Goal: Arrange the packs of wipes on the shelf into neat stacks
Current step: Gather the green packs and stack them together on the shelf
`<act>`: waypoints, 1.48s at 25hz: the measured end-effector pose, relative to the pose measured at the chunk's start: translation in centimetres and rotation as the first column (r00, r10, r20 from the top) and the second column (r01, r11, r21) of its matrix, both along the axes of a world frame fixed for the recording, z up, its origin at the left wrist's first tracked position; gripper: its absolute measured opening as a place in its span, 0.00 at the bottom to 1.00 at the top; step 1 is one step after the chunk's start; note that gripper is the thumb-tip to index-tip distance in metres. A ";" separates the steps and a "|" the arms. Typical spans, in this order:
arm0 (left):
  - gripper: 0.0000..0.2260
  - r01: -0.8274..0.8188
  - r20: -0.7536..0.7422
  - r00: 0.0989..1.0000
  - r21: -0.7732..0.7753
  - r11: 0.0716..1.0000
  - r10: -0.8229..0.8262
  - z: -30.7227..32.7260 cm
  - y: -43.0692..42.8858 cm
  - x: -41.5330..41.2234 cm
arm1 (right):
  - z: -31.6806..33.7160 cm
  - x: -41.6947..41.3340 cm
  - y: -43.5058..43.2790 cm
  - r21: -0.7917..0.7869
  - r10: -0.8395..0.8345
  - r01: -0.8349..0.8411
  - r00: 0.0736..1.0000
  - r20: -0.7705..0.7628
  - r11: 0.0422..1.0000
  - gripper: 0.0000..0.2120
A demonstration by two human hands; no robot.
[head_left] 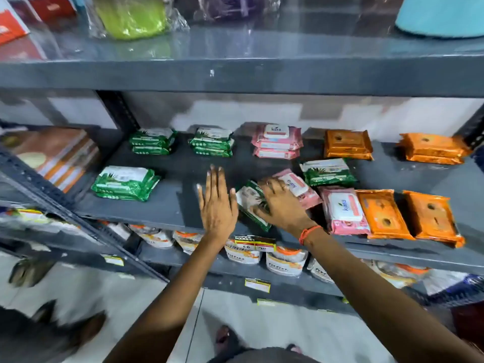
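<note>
Packs of wipes lie on a dark grey shelf (172,205). My right hand (281,203) presses on a green pack (248,203) and a tilted pink pack (301,187) near the front edge. My left hand (217,203) hovers flat and open just left of the green pack, holding nothing. Green stacks sit at the back left (152,141), back centre (212,142) and front left (125,182). A pink stack (277,140) stands at the back. Another green pack (327,172), a pink pack (343,210) and orange packs (382,213) (432,217) lie to the right.
Orange stacks (348,144) (432,148) sit at the back right. An upper shelf (235,74) hangs overhead with bagged goods. Below, a lower shelf holds white and orange pouches (285,263) with price tags. Boxes (57,155) stand left behind a slanted metal brace (78,221).
</note>
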State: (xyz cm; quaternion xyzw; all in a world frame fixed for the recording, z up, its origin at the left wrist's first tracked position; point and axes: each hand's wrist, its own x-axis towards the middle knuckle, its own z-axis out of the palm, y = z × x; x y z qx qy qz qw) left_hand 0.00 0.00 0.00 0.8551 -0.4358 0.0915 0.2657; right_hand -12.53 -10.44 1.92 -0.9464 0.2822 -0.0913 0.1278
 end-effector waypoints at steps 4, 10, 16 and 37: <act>0.24 -0.052 -0.057 0.997 0.139 0.989 0.060 -2.6 4.6 3.9 | -1.2 2.5 1.3 0.035 -0.090 0.100 0.970 -0.226 0.994 0.39; 0.34 -0.055 -0.008 0.998 0.264 0.963 0.059 -5.0 9.1 10.0 | -1.1 7.2 3.6 0.007 -0.214 0.223 0.947 -0.240 0.975 0.43; 0.31 0.003 0.008 1.000 0.314 0.950 -0.006 -5.9 10.8 12.3 | -0.4 11.8 5.5 0.146 -0.303 0.343 0.923 -0.238 0.928 0.43; 0.53 0.018 0.032 0.999 0.414 0.910 -0.035 -6.1 12.0 13.4 | -4.1 17.6 7.2 -0.119 0.137 -0.163 0.969 -0.204 0.979 0.34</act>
